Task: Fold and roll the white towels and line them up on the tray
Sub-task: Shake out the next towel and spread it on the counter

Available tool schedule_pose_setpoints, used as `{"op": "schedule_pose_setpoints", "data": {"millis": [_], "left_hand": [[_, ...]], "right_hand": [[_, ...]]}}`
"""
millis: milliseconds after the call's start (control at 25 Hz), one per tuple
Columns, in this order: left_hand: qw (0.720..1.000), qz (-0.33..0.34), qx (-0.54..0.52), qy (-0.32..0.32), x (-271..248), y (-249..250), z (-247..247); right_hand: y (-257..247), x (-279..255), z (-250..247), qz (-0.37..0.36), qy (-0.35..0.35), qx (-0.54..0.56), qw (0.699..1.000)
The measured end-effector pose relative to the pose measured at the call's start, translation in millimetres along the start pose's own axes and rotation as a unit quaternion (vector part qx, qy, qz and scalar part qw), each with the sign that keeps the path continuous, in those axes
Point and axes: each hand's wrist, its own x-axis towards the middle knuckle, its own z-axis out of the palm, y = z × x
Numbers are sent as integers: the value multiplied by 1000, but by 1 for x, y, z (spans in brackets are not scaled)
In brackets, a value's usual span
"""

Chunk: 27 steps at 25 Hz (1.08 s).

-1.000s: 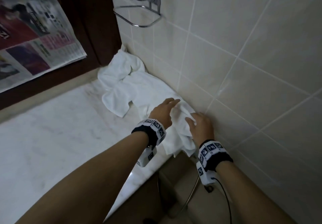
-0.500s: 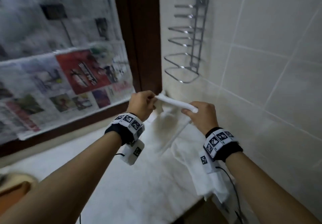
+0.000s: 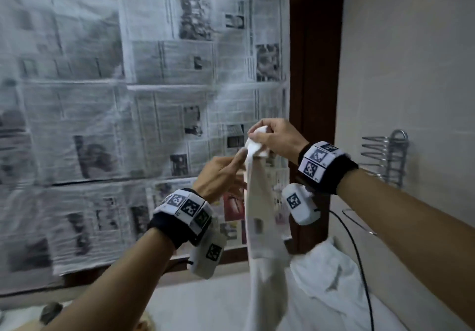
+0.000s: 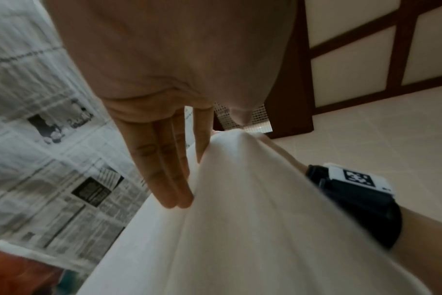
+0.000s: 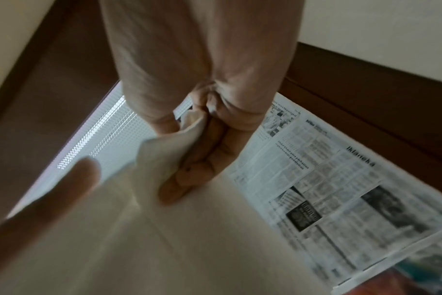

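A white towel hangs long and narrow in front of the newspaper-covered window. My right hand grips its bunched top corner, with the fingers curled round the cloth; in the right wrist view that hand pinches the towel. Just below and to the left, my left hand touches the towel's left edge with straight fingers. In the left wrist view my left hand lies flat against the towel. More white towels lie crumpled on the counter at the right. No tray is clearly in view.
The pale marble counter runs below, against a tiled wall with a wire rack. A dark wooden frame edges the newspaper-covered window. A cable hangs from my right wrist. Blurred objects sit at the lower left.
Both hands picked a towel off the counter pile and lifted it. The right hand has risen with the top corner; the left let go of its end and now lies open against the hanging edge.
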Motion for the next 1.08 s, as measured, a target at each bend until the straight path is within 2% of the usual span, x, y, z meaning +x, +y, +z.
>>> {"op": "schedule_pose_setpoints", "data": {"millis": [120,200,320,440,520,600,640,800,920,1080], "left_hand": [[988,23,150,-17,-5,15,-35],[972,44,230,-2,-3,19,-55],[947,45,315,45,1,28,-85],[934,58,339,99,1,39,-115],[925,59,354,125,2,49,-134],[911,59,393,108,1,59,-151],[902,63,416,97,0,63,-157],[882,79,454,95,0,75,-177],[873,94,462,125,3,72,-193],[874,85,451,160,9,70,-213]], "right_hand": [[-23,10,14,61,-44,105,992],[-33,14,19,68,-67,90,991],[-44,17,20,70,-63,36,995],[-49,19,8,41,-68,1,997],[-50,20,0,-17,-51,-118,992],[-51,18,-3,-73,-41,-210,974],[-52,17,-5,-89,-37,-219,971],[-60,15,-16,-108,-6,-248,963],[-60,16,-33,-109,27,-276,955],[-56,13,-55,-93,69,-287,951]]}}
